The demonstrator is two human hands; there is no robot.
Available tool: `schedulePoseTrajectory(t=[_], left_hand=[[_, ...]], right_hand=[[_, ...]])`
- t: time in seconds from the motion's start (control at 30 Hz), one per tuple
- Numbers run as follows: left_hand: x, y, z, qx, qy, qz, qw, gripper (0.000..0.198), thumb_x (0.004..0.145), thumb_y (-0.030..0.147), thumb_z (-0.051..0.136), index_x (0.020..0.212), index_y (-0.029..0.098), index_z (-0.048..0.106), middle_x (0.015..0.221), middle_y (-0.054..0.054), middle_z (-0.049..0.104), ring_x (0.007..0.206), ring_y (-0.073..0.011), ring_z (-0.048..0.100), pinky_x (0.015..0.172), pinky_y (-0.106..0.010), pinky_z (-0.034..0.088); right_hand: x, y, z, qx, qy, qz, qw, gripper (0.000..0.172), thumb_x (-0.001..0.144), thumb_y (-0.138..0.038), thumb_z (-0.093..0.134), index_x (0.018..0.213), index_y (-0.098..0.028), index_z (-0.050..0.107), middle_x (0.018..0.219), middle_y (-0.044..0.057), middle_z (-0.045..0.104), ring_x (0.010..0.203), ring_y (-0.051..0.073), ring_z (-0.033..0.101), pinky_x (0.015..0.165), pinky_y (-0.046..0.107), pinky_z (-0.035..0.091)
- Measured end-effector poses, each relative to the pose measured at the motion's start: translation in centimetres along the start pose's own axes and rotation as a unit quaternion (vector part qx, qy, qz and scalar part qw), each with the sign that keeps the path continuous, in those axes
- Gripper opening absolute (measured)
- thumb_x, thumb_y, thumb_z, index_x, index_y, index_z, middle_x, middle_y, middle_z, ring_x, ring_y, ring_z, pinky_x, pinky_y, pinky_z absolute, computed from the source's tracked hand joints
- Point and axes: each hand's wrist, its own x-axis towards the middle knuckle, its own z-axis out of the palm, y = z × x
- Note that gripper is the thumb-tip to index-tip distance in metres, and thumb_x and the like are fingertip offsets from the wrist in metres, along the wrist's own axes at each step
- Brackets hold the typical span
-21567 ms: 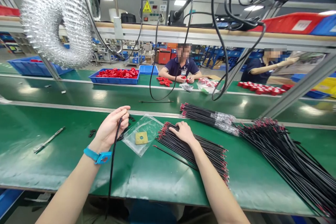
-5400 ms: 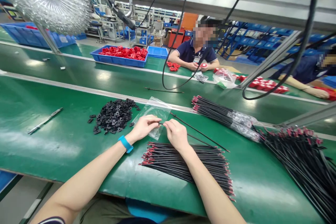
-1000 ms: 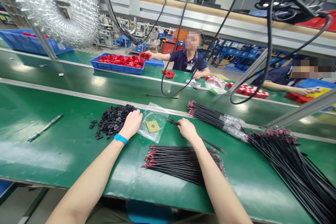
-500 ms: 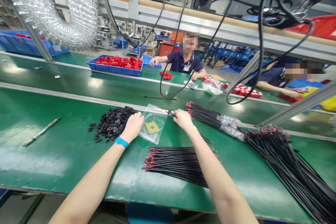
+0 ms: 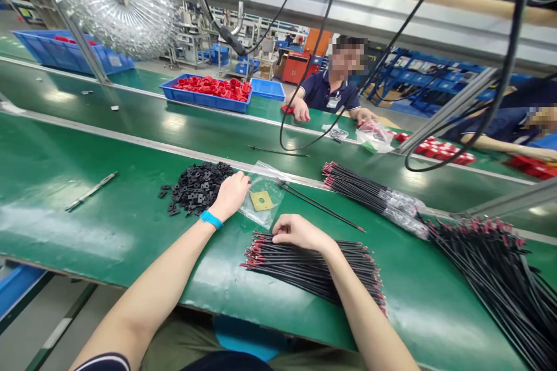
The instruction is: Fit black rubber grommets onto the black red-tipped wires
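Note:
My left hand (image 5: 234, 192) is closed between the pile of small black plastic pieces (image 5: 198, 188) and a clear plastic bag (image 5: 264, 215). What its fingers hold, if anything, is hidden. A yellow square plate with a round hole (image 5: 256, 201) shows at the bag. Over the bundle of short black cables (image 5: 300, 266), my right hand (image 5: 298, 232) is curled, with thumb and fingertips pinching at a black cable near its red-tipped left end. Two loose cables (image 5: 324, 206) lie beyond that hand, a small dark piece at their left ends.
More black cables lie in a wrapped bundle (image 5: 361, 185) and a large heap (image 5: 491, 266) to the right. A metal pen-like tool (image 5: 91, 191) is at left. Across the bench, a person (image 5: 333, 87) handles red parts near a blue bin (image 5: 209, 101). Black cords (image 5: 322, 23) hang overhead.
My right hand has let go of the cable ends beside the bag and moved down to the cable bundle. My left hand stays by the black pieces. The view has shifted.

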Motion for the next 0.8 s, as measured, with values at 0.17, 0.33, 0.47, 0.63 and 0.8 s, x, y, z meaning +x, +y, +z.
schedulePoseTrajectory(t=[0.17, 0.33, 0.47, 0.63, 0.8], left_hand=[[-0.1, 0.2, 0.0, -0.026, 0.019, 0.012, 0.999, 0.02, 0.098, 0.025, 0.042, 0.106, 0.015, 0.057, 0.1, -0.01, 0.059, 0.09, -0.0211, 0.056, 0.08, -0.032, 0.043], [-0.2, 0.4, 0.2, -0.096, 0.041, 0.011, 0.994, 0.011, 0.095, 0.022, 0.048, 0.098, 0.017, 0.057, 0.09, -0.006, 0.062, 0.084, -0.0186, 0.059, 0.078, -0.029, 0.045], [-0.4, 0.7, 0.0, -0.165, 0.068, 0.0, 0.984, 0.019, 0.093, 0.021, 0.05, 0.11, 0.017, 0.057, 0.095, -0.006, 0.064, 0.085, -0.0173, 0.06, 0.078, -0.028, 0.046], [-0.1, 0.9, 0.2, -0.297, 0.065, -0.056, 0.951, 0.02, 0.089, 0.026, 0.055, 0.105, 0.018, 0.064, 0.085, -0.004, 0.064, 0.073, -0.0147, 0.058, 0.072, -0.026, 0.047], [0.4, 1.0, 0.9, -0.511, 0.022, -0.173, 0.841, 0.022, 0.081, 0.031, 0.063, 0.096, 0.016, 0.065, 0.078, -0.003, 0.065, 0.065, -0.0144, 0.063, 0.062, -0.024, 0.05]], right_hand=[[0.6, 0.8, 0.7, -0.001, 0.032, -0.002, 0.999, 0.013, 0.083, -0.029, 0.066, 0.08, -0.017, 0.07, 0.072, -0.001, 0.063, 0.065, 0.013, 0.055, 0.06, 0.022, 0.04], [0.6, 0.6, 1.0, -0.043, 0.048, -0.008, 0.998, 0.013, 0.078, -0.027, 0.072, 0.074, -0.017, 0.065, 0.07, -0.002, 0.058, 0.062, 0.011, 0.051, 0.058, 0.02, 0.036], [0.1, 0.3, 1.1, -0.048, 0.058, -0.031, 0.997, 0.014, 0.084, -0.027, 0.066, 0.075, -0.017, 0.061, 0.073, -0.002, 0.057, 0.065, 0.011, 0.05, 0.061, 0.021, 0.037], [0.5, 0.9, 1.5, 0.037, 0.131, -0.04, 0.99, 0.015, 0.093, -0.031, 0.052, 0.089, -0.018, 0.059, 0.074, -0.002, 0.059, 0.066, 0.013, 0.053, 0.065, 0.023, 0.041], [2.1, 2.2, 1.9, 0.008, 0.29, -0.042, 0.956, 0.018, 0.094, -0.029, 0.051, 0.099, -0.019, 0.064, 0.087, 0.003, 0.063, 0.079, 0.016, 0.059, 0.076, 0.028, 0.046]])
